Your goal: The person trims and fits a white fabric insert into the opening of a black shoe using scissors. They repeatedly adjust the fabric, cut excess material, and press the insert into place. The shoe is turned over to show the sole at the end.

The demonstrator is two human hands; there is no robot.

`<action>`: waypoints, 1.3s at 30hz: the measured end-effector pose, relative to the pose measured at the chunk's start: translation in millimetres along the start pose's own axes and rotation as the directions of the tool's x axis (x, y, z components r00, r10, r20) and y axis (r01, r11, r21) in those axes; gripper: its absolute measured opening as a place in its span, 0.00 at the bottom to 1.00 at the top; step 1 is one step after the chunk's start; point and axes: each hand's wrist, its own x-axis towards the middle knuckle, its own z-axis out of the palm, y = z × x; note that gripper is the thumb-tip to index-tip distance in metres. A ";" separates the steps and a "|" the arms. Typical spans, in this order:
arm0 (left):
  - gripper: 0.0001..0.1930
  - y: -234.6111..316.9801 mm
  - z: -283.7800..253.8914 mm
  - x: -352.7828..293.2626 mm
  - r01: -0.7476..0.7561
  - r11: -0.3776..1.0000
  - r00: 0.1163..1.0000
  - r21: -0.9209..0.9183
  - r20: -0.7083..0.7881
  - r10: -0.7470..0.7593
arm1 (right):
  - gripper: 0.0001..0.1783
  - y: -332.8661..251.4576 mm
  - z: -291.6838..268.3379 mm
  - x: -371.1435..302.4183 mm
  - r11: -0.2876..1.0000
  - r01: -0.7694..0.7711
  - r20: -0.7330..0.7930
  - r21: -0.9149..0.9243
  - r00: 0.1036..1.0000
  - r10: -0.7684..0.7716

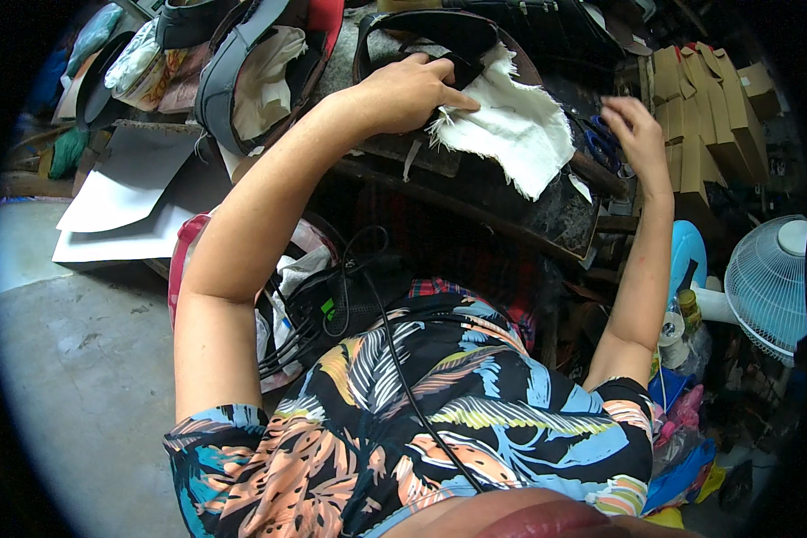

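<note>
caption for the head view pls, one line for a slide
Left hand at a frayed white cloth on a dark workbench; right hand apart from it, fingers bent.

Right hand blurred; fan cut off at right; left hand covers part of cloth.

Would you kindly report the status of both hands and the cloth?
Left hand at frayed white cloth. Right hand near blue-handled scissors, clear of cloth. Dark curved band beside cloth.
</note>
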 end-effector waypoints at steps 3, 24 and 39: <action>0.35 -1.2 -0.4 -0.9 -0.024 1.000 0.999 -0.003 -0.027 0.024 | 0.28 -65.5 25.8 8.9 0.978 0.104 -0.092 0.183 0.992 -0.088; 0.23 -9.2 -8.3 -9.6 0.193 0.981 0.981 0.025 0.028 -0.193 | 0.14 -69.9 146.6 93.5 0.971 -0.012 -0.077 0.237 0.997 0.031; 0.25 -34.1 -5.9 28.7 0.252 0.947 0.937 -0.199 0.296 -0.187 | 0.20 -104.6 96.6 29.3 0.807 0.590 -0.205 -0.017 0.788 -0.581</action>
